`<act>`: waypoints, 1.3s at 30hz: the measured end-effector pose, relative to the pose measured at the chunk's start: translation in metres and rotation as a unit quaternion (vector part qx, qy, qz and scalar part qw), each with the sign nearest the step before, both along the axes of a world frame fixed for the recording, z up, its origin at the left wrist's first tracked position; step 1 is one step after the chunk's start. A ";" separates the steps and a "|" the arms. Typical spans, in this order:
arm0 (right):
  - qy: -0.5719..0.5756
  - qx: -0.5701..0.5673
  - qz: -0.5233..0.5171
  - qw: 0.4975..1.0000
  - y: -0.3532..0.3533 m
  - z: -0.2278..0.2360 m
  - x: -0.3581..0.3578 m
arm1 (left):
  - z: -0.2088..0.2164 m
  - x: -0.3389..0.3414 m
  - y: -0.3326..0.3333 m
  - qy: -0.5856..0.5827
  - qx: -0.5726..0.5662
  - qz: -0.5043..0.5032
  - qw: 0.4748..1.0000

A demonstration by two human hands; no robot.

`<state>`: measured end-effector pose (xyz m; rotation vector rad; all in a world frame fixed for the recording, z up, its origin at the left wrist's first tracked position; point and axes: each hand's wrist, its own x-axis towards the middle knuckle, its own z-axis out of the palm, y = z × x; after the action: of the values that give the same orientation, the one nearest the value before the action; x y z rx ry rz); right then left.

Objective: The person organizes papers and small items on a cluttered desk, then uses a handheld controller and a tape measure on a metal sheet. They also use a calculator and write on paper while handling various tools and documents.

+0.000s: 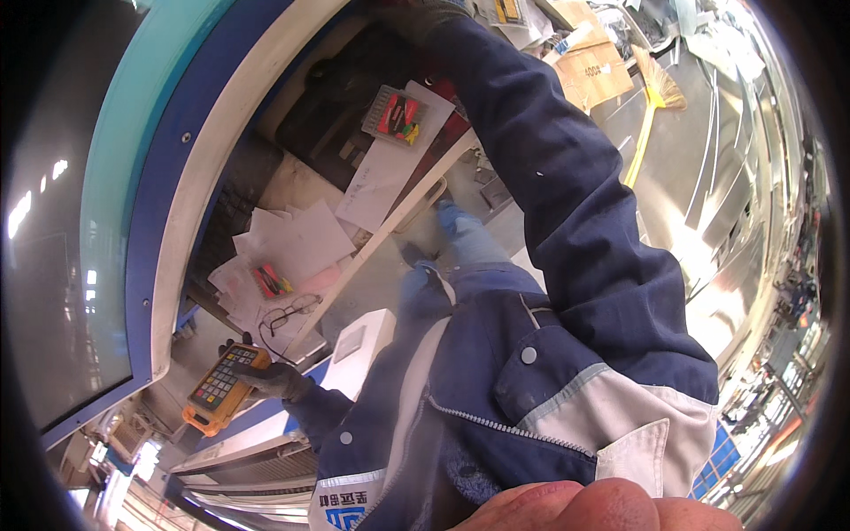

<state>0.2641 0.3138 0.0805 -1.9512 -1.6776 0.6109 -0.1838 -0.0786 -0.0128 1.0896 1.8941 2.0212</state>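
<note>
My left hand, in a dark glove, grips a yellow handheld control pendant with rows of buttons, held at the lower left beside the end of a large panel. My right arm reaches up to the top edge, where my gloved right hand is dark and partly cut off; its fingers cannot be made out. Between the arms lies a work surface with loose papers, a pair of glasses and a small red packet. Farther up, a clear plastic box with red contents rests near a long white sheet.
A large dark screen with a teal and blue frame fills the left side. A white box is by my left forearm. At the upper right are cardboard, a yellow broom and shiny sheet metal. My legs show below the surface's edge.
</note>
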 end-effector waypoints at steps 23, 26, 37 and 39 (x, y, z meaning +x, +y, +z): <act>-0.217 0.009 0.118 0.969 0.000 -0.008 0.121 | 0.029 0.021 0.021 -0.075 -0.115 0.063 0.988; -0.291 0.011 0.194 0.937 -0.019 -0.025 0.124 | 0.035 0.026 0.023 -0.056 -0.126 0.116 0.984; -0.334 -0.101 0.159 0.924 -0.032 -0.008 0.127 | 0.028 0.022 0.019 -0.060 -0.112 0.111 0.986; -0.309 -0.098 0.145 0.935 -0.027 -0.011 0.125 | 0.026 0.024 0.018 -0.048 -0.102 0.143 0.983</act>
<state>0.3894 0.2871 0.0700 -2.2025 -2.3983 0.2766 -0.1600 -0.0610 0.0137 0.6908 2.2541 1.9153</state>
